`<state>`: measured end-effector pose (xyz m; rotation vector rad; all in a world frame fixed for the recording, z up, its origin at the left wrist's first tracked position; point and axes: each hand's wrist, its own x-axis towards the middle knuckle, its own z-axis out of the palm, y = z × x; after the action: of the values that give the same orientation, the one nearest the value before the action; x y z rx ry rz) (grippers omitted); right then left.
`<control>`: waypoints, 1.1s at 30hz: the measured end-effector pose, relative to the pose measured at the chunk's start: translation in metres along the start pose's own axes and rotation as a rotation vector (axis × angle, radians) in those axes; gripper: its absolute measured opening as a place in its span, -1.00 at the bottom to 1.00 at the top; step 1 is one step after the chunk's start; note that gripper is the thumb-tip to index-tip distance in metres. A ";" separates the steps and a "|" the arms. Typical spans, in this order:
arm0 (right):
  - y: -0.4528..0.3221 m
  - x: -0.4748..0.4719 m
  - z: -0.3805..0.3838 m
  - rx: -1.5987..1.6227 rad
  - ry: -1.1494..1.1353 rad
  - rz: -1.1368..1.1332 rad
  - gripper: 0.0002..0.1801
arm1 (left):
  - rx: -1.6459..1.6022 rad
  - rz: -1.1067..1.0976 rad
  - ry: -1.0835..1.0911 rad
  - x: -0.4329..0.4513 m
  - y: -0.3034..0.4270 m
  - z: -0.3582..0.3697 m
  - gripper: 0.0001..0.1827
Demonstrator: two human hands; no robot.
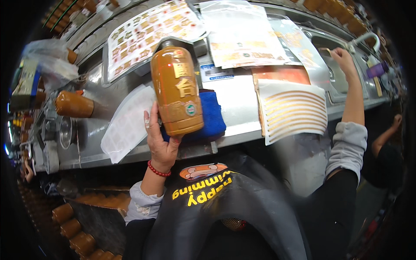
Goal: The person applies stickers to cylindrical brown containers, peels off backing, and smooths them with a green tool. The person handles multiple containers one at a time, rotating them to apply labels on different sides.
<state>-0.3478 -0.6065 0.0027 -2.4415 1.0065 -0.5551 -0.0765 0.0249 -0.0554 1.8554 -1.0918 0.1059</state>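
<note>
My left hand [160,143] supports a brown glazed ceramic bottle [177,97] from below, tilted, with gold raised characters and a small green round emblem facing up. Beneath the bottle lies a folded blue cloth [213,110] at the counter's front edge. Off to the right, my right hand [342,61] is raised by the sink, its fingers closed on a small thin gold-coloured strip [324,49]. Between the two hands, a white sheet with curved gold strips [295,110] overhangs the counter edge. A translucent sheet [128,125] lies left of the bottle.
Decal sheets [146,35] and white backing sheets [243,35] cover the back of the steel counter [239,117]. Another brown bottle [74,104] lies at left near a metal bowl [66,132]. A sink [339,73] with a faucet [367,39] is at right. Another person's arm [386,135] shows far right.
</note>
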 end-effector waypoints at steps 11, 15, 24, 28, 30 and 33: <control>0.073 0.009 -0.012 -0.045 0.172 0.365 -0.63 | -0.057 -0.070 -0.001 -0.006 -0.008 0.004 0.01; 0.132 0.017 0.042 -0.526 -0.134 0.429 -0.67 | -0.103 -0.166 0.041 -0.018 -0.004 0.001 0.08; 0.258 0.004 0.045 -0.965 -0.557 0.441 -0.67 | -0.242 -0.186 0.023 -0.021 -0.014 0.005 0.12; 0.139 0.042 0.042 -0.430 -0.290 0.296 -0.71 | -0.117 -0.185 0.026 -0.020 0.001 -0.003 0.08; 0.099 0.039 0.013 -0.354 -0.151 0.092 -0.71 | 0.032 -0.101 0.010 -0.012 -0.004 -0.003 0.04; -0.021 0.015 -0.015 -0.193 -0.148 -0.069 -0.79 | 0.144 0.006 -0.053 0.004 0.004 -0.009 0.02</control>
<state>-0.3345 -0.6075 0.0294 -2.6506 0.9572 -0.3049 -0.0733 0.0289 -0.0458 1.9931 -1.1517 0.1428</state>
